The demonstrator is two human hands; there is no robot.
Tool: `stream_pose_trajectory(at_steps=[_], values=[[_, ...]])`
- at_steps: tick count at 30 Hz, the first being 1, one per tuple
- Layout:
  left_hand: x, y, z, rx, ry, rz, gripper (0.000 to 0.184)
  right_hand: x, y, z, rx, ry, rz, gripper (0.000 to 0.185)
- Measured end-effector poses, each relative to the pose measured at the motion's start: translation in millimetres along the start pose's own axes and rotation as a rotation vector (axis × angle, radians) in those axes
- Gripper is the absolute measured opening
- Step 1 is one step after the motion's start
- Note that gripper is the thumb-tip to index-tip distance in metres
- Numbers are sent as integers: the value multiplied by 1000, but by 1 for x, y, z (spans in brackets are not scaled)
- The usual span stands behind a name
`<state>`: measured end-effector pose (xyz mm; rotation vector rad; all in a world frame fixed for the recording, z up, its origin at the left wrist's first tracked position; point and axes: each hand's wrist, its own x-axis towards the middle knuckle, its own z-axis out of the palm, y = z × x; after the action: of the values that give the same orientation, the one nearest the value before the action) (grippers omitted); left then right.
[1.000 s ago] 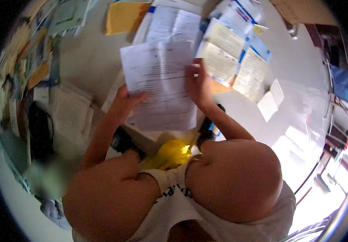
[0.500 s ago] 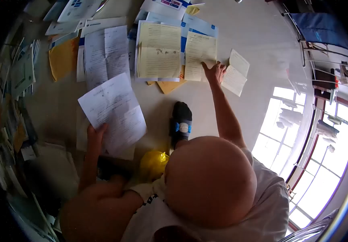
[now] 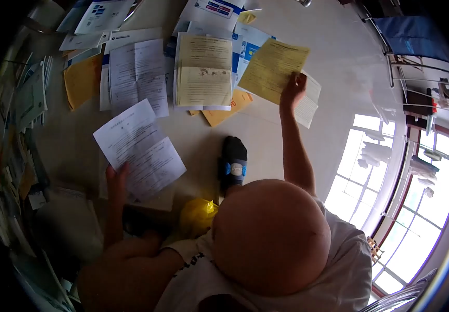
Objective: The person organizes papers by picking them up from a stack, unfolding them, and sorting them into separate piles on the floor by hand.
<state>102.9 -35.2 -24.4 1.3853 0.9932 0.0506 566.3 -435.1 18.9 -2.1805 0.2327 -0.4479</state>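
Note:
My left hand (image 3: pixel 117 179) grips the lower left edge of a creased white printed sheet (image 3: pixel 141 148), tilted above the floor. At the right, my right hand (image 3: pixel 293 91) holds a yellowish printed sheet (image 3: pixel 272 70) by its right edge, fingers closed on it. Partly beneath that sheet lies a small folded paper (image 3: pixel 307 101). To its left, other yellowish pages (image 3: pixel 203 73) rest flat on blue and white papers. Farther left, a folded white printed sheet (image 3: pixel 137 73) lies on the floor.
An orange envelope (image 3: pixel 82 80) is at the upper left, another (image 3: pixel 227 110) below the yellowish pages. Stacks of papers (image 3: pixel 29 99) line the left side. A yellow plastic bag (image 3: pixel 198 216) sits near my legs, beside a slippered foot (image 3: pixel 233 161). Bright window light reflects on the right.
My right hand left the white sheet, reached right and lifted a yellowish sheet off the floor. My left hand has moved left and down, still with the white sheet.

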Motion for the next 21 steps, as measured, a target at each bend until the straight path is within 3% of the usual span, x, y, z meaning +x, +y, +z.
stream_pose_trajectory(at_steps=[3,6,8,10,12,14,16,18,20,21], values=[[3,2,0,-7,37,45,39,-9,-21,-9,154,-31,-140,11],[4,18,-2,88,67,-84,40,-62,-73,-2,324,-310,-136,9],[-1,23,5,69,-95,-99,40,-111,-92,14,393,-544,-157,9],[-4,10,14,-219,-77,-108,39,-167,-82,40,364,-772,-66,13],[-10,15,12,-208,-104,-131,38,-218,-91,57,289,-986,39,19],[-15,27,10,-259,-100,-162,38,-262,-72,83,321,-1108,-50,21],[-13,24,12,-312,-108,-190,38,-289,-74,86,302,-1217,80,24],[-6,14,11,-718,-81,-271,41,-306,-76,90,216,-1244,82,26],[-22,33,14,-20,-108,321,44,-317,-80,84,99,-1268,39,28],[-14,32,15,-93,-96,115,43,-323,-78,82,58,-1256,-35,28]])
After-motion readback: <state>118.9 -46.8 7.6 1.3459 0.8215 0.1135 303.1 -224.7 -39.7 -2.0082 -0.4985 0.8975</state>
